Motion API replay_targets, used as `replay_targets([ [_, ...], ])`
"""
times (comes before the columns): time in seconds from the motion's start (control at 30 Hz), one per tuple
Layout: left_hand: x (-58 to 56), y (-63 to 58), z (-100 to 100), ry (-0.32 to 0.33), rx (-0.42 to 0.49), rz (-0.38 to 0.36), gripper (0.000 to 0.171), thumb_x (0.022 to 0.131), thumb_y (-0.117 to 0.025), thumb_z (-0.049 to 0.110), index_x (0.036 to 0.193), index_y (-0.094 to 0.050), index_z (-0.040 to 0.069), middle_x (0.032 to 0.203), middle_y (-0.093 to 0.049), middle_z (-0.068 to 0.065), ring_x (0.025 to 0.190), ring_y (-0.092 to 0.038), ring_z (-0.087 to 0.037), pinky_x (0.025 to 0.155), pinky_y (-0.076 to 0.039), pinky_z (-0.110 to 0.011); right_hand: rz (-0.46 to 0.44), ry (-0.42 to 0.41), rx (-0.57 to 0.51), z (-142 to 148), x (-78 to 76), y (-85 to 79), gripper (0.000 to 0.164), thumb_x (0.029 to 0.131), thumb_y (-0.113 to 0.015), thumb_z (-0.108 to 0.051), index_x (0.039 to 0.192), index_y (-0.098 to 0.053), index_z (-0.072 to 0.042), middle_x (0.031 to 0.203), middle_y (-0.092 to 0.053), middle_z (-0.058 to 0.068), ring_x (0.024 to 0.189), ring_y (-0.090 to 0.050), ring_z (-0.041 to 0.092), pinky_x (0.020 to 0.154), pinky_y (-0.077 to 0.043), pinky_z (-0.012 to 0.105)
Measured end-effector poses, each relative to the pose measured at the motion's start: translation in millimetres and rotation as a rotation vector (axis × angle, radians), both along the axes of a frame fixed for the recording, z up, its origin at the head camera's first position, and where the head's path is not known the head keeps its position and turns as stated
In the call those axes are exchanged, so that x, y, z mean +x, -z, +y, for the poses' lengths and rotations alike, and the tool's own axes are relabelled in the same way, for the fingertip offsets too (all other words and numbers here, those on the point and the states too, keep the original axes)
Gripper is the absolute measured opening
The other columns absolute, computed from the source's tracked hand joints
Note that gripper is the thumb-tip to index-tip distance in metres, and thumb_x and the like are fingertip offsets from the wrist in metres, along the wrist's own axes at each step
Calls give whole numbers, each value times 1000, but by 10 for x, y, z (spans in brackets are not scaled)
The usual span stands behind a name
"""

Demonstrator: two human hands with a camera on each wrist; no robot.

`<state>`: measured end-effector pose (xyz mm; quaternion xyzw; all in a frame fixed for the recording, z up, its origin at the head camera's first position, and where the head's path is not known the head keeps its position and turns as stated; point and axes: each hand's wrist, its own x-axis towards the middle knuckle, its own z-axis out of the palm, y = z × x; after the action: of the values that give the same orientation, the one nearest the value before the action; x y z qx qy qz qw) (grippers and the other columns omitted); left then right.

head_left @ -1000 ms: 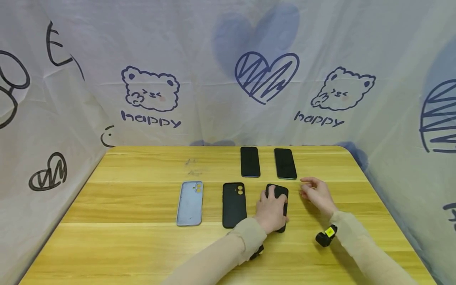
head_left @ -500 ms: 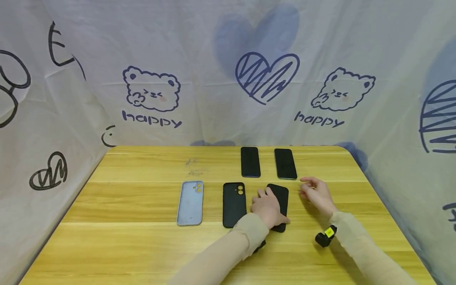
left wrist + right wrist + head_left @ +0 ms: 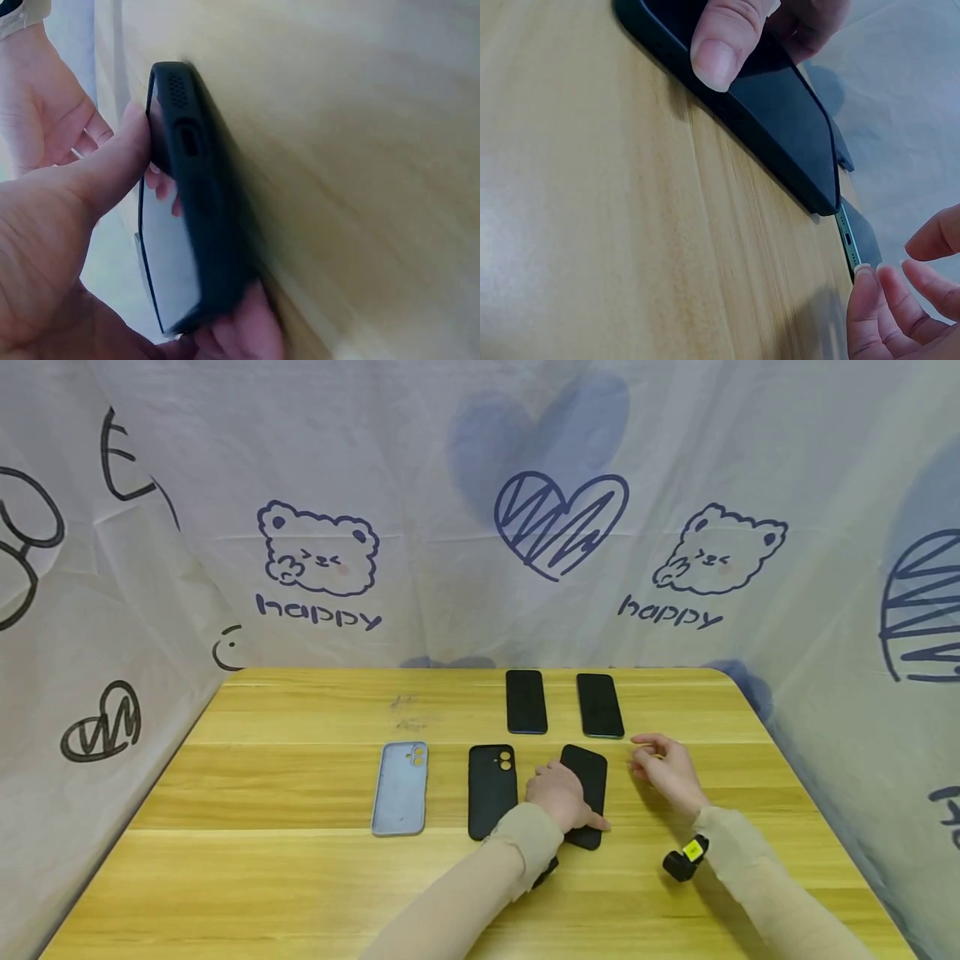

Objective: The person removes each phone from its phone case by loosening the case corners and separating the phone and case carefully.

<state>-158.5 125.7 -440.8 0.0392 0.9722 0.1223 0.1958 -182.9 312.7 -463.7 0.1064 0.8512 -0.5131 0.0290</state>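
Observation:
A phone in a black case [image 3: 593, 777] lies face up under my left hand [image 3: 557, 795]. That hand grips it across its width: the thumb is on the right edge, the fingers at the left edge. In the left wrist view, the case's bottom end [image 3: 187, 139] shows its port opening and the fingers curl round the far side. Close by on the right, my right hand [image 3: 670, 774] stays on the table with its fingers loosely bent and nothing between them. In the right wrist view its fingertips overlap the end of a bare phone [image 3: 849, 238].
An empty black phone case [image 3: 491, 793] lies just left of my left hand, with a light blue case [image 3: 400, 793] farther left. Two dark phones, one at the back middle [image 3: 527, 702] and another phone [image 3: 600, 705] beside it, lie on the wooden table [image 3: 262, 793].
My left hand's fingers have slid from the top of the cased phone to its left edge, a little lower. The phone and my right hand keep their places.

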Motion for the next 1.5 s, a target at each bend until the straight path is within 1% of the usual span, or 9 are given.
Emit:
replay_targets([
  [0.17, 6, 38, -31, 37, 43, 11, 101, 69, -81, 70, 142, -54, 6, 136, -62, -9, 117, -64, -24, 93, -58, -32, 9, -4, -5, -2, -4, 5, 37, 101, -51, -7, 135, -55, 7, 107, -64, 18, 80, -65, 4, 69, -57, 16],
  [0.4, 30, 85, -55, -19, 177, 14, 104, 75, -84, 58, 148, -42, -1, 124, -69, -16, 108, -68, -29, 88, -59, -35, 24, -6, -24, -5, -2, 13, 36, 101, -51, -6, 134, -54, 8, 107, -64, 19, 79, -65, 3, 70, -58, 16],
  [0.57, 5, 119, -130, -38, 364, -25, 82, 82, -84, 40, 140, -46, -4, 121, -67, -20, 110, -67, -34, 90, -58, -39, 35, 6, -44, -6, 0, 5, 37, 101, -51, -6, 135, -53, 8, 106, -63, 16, 78, -64, 2, 71, -57, 16],
  [0.73, -20, 149, -238, -73, 592, -103, 69, 86, -81, 27, 139, -49, -5, 133, -61, -21, 121, -61, -35, 101, -54, -45, 70, 39, -33, -10, 4, -14, 36, 100, -50, -5, 133, -56, 8, 101, -63, 12, 76, -63, 2, 69, -56, 16],
  [0.87, -26, 191, -330, -111, 787, -207, 45, 90, -77, 22, 122, -59, -4, 112, -66, -15, 98, -66, -27, 84, -56, -38, 89, 68, -30, -14, 6, -25, 34, 100, -50, -6, 131, -57, 7, 99, -63, 10, 74, -62, 1, 68, -55, 15],
  [1.0, -42, 203, -424, -144, 919, -306, 23, 94, -72, 23, 102, -64, 3, 96, -64, -8, 83, -61, -19, 73, -49, -29, 86, 82, -56, -12, 2, -24, 35, 101, -51, -7, 133, -56, 7, 99, -64, 8, 76, -63, 1, 71, -56, 15],
  [1.2, -90, 176, -563, -177, 1043, -368, 26, 98, -68, 27, 111, -66, 4, 102, -69, -7, 88, -64, -15, 85, -51, -29, 77, 92, -110, -42, -14, -33, 36, 102, -52, -8, 134, -54, 7, 94, -65, 1, 76, -65, 1, 72, -57, 17],
  [1.33, -122, 132, -637, -181, 1133, -378, 29, 100, -64, 25, 118, -67, 2, 106, -73, -8, 87, -68, -11, 79, -54, -23, 69, 78, -173, -96, -14, -62, 38, 103, -51, -9, 137, -53, 8, 92, -67, -4, 77, -65, 0, 73, -57, 16],
  [1.5, -141, 73, -737, -206, 1235, -403, 39, 104, -58, 23, 135, -57, -1, 121, -68, -12, 94, -68, -12, 81, -56, -24, 68, 30, -293, -203, -16, -130, 40, 104, -50, -11, 140, -49, 8, 90, -68, -11, 80, -66, -2, 77, -58, 15],
])
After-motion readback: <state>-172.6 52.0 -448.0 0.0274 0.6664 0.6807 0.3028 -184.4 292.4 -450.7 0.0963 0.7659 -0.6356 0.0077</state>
